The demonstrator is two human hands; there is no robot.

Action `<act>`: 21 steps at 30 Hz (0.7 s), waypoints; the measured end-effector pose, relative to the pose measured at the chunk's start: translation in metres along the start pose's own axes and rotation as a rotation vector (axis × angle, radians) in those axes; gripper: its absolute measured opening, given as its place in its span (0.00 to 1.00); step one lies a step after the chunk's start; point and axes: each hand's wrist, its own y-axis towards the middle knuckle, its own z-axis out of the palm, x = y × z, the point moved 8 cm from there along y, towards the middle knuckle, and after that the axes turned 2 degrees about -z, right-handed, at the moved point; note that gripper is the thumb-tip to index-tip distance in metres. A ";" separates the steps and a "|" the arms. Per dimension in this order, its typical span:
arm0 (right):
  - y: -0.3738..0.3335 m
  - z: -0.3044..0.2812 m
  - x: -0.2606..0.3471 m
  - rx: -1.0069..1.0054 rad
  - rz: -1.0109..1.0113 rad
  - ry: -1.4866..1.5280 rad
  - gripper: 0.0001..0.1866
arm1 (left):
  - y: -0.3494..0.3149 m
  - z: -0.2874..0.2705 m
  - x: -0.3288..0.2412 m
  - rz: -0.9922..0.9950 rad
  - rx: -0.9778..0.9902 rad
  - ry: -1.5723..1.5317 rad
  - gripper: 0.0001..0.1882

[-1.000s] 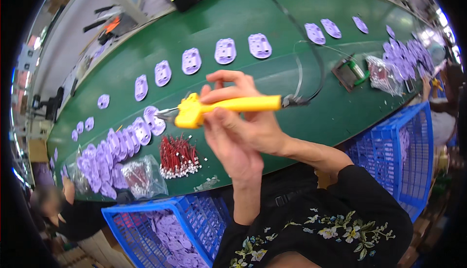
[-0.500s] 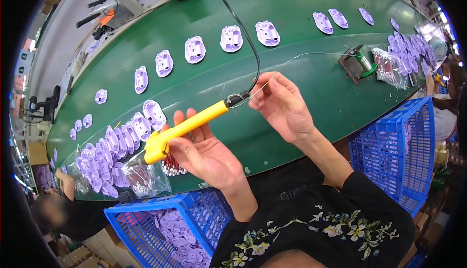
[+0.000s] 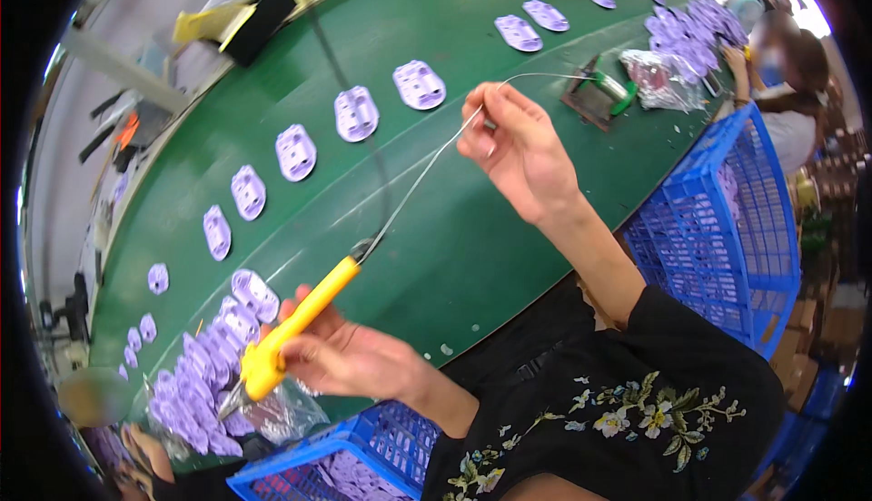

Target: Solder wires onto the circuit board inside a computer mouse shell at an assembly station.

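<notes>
My left hand (image 3: 350, 357) grips the yellow tool (image 3: 313, 307), metal tip (image 3: 232, 399) near the piled purple shells (image 3: 184, 403); my right hand (image 3: 525, 156) pinches thin wire (image 3: 425, 169), which runs between tool's tail (image 3: 362, 250) and green spool (image 3: 614, 94)

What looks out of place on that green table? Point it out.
A few small pale scraps lie loose by the near edge of the green table, odd because they sit apart from the purple parts; nothing looks damaged.
</notes>
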 end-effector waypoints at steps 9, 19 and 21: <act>0.014 -0.108 0.117 -0.215 0.118 -0.176 0.17 | 0.021 -0.013 -0.011 -0.016 -0.009 -0.049 0.27; 0.024 -0.073 0.192 -0.149 0.081 -0.680 0.18 | 0.006 0.003 -0.009 -0.093 0.031 -0.035 0.27; 0.034 -0.059 0.195 -0.123 0.062 -0.696 0.18 | 0.013 0.000 -0.016 -0.080 0.010 -0.051 0.26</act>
